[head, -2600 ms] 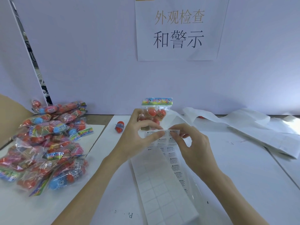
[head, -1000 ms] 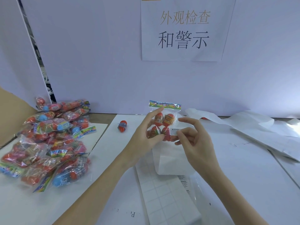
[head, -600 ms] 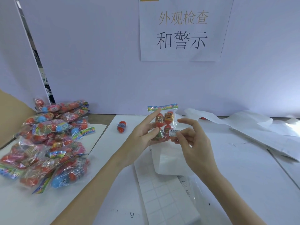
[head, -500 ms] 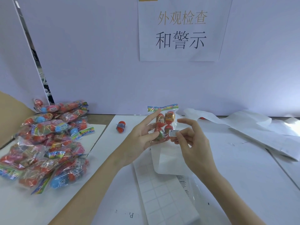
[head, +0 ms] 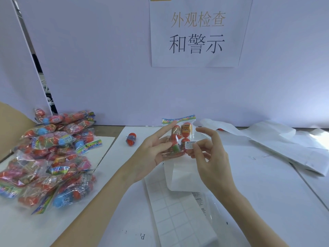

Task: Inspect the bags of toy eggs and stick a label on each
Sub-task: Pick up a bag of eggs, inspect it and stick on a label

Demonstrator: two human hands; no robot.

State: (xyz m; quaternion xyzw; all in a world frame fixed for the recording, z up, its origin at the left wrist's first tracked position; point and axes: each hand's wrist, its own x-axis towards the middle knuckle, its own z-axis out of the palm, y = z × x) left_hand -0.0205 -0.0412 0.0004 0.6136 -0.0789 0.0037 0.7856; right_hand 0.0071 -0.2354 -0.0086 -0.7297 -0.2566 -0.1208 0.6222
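Label (head: 190, 145) now down on our bag (head: 179, 138); left hand (head: 154, 150) grips it, right hand (head: 208, 154) seemingly pressing — next bag soon.

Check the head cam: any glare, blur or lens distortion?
Head view: wide-angle bend along the left partition edge; overexposed patch on the crumpled paper far right; glints on the pile of bags; label print too small to read; hands sharp.

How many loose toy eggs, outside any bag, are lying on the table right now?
1 clearly: a loose egg on the white table, between the bag pile and the left hand. A red glimpse under the backing paper may be another.
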